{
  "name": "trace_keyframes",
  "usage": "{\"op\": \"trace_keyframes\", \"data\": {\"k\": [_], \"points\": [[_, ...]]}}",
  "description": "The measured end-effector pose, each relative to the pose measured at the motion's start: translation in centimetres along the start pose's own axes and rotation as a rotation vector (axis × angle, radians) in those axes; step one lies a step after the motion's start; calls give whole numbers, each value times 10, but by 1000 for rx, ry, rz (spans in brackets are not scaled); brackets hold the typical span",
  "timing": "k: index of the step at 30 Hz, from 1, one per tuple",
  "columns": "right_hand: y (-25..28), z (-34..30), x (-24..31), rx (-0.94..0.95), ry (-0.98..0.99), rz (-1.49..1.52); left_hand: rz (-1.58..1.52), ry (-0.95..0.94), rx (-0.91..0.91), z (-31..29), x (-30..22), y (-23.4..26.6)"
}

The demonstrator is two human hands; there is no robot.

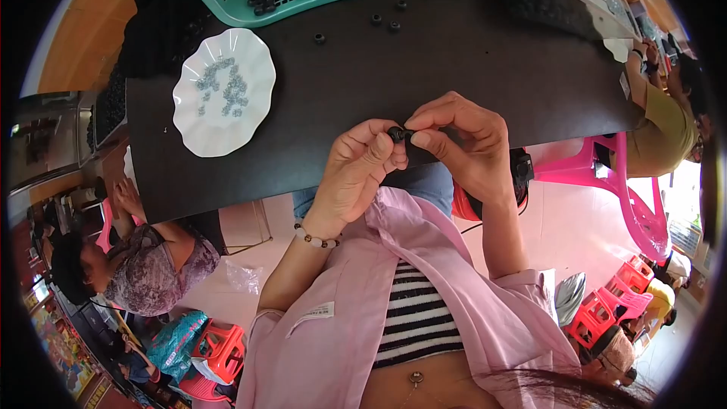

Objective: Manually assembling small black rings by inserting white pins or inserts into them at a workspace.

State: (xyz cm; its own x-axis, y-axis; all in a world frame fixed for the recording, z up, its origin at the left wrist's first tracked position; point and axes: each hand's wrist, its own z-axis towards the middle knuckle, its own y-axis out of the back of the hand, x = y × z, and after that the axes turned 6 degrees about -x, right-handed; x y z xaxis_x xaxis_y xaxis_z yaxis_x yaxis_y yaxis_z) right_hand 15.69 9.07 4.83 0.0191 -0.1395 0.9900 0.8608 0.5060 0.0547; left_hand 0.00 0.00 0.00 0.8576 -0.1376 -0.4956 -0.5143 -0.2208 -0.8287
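Note:
Above my lap, at the table's front edge, my two hands meet fingertip to fingertip. My left hand [362, 163] pinches a small black round part [395, 134] between thumb and fingers. Thumb and forefinger of my right hand [466, 140] close on a small dark piece [409, 137] touching that part; its exact kind is too small to make out. Beyond them a few loose black ring-like parts [376, 20] lie on the dark table [326, 83]. To the left, a white scalloped plate [257, 98] holds small clear greyish pieces [233, 95].
A green plastic basket [219, 7] full of black parts stands at the far edge. Far right are a clear bag of black parts [530, 0] and a clear tray [606, 11]. People sit at left [159, 265] and right [666, 129]. A pink stool [628, 197] stands at right.

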Motion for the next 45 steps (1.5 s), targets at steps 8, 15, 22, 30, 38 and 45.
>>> {"op": "trace_keyframes", "data": {"k": [8,15,22,30,38,45], "points": [[-2,-5,3,14,57,-116,109,-50,-51,-7,3,1],[-4,-8,4,25,-9,-121,216,-105,-89,-10,3,3],[-6,-11,3,50,-74,-86,311,-120,-66,-14,-4,6],[-10,-11,6,113,-162,61,412,-140,-59,-15,-18,5],[-16,-3,2,330,43,37,442,-90,19,-18,-34,4],[-39,-7,-9,195,-137,310,268,-61,-62,-23,-34,13]]}}
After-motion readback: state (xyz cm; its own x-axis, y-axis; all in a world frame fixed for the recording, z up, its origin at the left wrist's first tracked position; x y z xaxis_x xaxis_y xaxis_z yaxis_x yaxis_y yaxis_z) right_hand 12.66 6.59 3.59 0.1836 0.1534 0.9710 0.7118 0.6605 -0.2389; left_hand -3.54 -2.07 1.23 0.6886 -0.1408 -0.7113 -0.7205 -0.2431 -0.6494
